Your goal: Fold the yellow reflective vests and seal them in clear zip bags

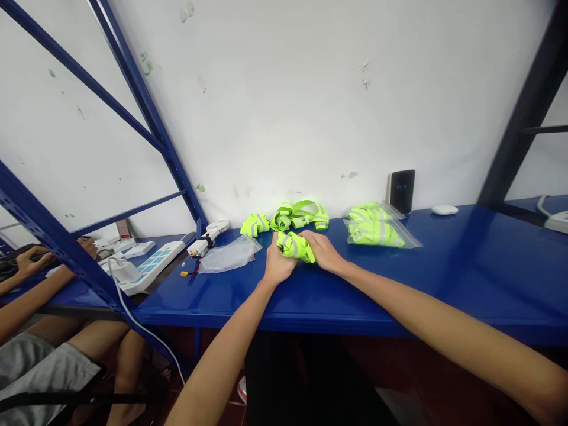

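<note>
A rolled neon-yellow strap with grey reflective bands (293,246) is held between both hands above the blue table (328,296). My left hand (278,260) wraps round its left side, fingers closed. My right hand (323,251) grips its right side from above, fingers bent round it. Just behind them lie a looped neon strap (298,215) and a smaller neon bundle (255,225). To the right, a clear zip bag (375,226) contains more neon straps. Empty clear bags (228,255) lie flat to the left of my left hand.
A small white fan (217,227), a white device (202,244) and a battery with wires (190,267) are at the left. A phone-like device (402,190) and a white case (444,210) stand near the wall. Beyond the blue post (75,254) are a power strip (155,266) and another person's hands.
</note>
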Tool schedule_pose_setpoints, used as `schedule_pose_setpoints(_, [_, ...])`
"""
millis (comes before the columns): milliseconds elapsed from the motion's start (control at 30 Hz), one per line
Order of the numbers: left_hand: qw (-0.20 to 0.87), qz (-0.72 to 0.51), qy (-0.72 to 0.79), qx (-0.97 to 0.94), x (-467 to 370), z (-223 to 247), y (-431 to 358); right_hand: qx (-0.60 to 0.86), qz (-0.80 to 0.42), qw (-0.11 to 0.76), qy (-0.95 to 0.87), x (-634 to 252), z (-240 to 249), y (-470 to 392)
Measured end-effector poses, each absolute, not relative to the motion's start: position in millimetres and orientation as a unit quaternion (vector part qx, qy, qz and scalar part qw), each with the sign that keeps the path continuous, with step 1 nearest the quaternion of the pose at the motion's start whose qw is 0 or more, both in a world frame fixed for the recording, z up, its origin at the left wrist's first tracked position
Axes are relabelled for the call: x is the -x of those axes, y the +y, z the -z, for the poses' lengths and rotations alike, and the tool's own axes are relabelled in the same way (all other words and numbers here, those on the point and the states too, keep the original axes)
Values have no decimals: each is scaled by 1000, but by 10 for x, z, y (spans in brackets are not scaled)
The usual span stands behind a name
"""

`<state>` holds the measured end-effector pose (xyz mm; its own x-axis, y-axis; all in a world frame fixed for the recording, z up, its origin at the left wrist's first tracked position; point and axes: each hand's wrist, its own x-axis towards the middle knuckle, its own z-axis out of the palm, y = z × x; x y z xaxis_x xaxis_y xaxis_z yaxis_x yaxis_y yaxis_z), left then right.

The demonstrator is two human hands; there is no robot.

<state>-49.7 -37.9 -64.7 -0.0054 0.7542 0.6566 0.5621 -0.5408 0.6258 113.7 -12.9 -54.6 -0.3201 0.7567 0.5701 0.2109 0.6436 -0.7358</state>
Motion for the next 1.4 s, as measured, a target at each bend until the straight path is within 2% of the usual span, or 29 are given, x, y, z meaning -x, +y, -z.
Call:
schedule_pose_setpoints(167, [105,-553,505,-654,557,692,-315,241,-261,427,-832,-1148,574,-184])
schedule_pose_setpoints(267, [110,-551,489,-667,563,696,-322,271,-249,393,-843,-1179,552,-192])
schedule_pose_setpoints(400, [87,-561,474,-673,507,648,-403,260,-296,420,-818,-1188,493,-182])
schedule_pose_setpoints(533, [47,-560,464,-684,463,619,-459,216,-398,484,-749,-1142,473,-125])
schedule_pose_setpoints(600, [9,-571,450,-687,462,620,-461,207,-471,488,-705,-1104,491,-109])
schedule_pose_setpoints(733, [-91,-591,412,-687,462,602,-469,220,-638,418,-608,-1026,537,-154])
schedule_pose_setpoints(867, [-146,-584,387,-699,440,547,-513,212,-766,332,-508,-992,543,-213])
schedule_pose_setpoints(1000, [-178,-548,353,-737,472,538,-503,194,-823,322,-425,-1013,529,-227])
schedule_pose_setpoints(1167, [-212,-505,334,-767,573,586,-424,275,-756,296,-516,-994,567,-263])
schedule_pose_setpoints(1333, [-233,-502,393,-734,579,620,-380,353,-563,464,-585,-909,629,-247])
schedule_pose_setpoints(1400, [-232,-510,421,-713,562,638,-367,361,-475,493,-633,-905,617,-256])
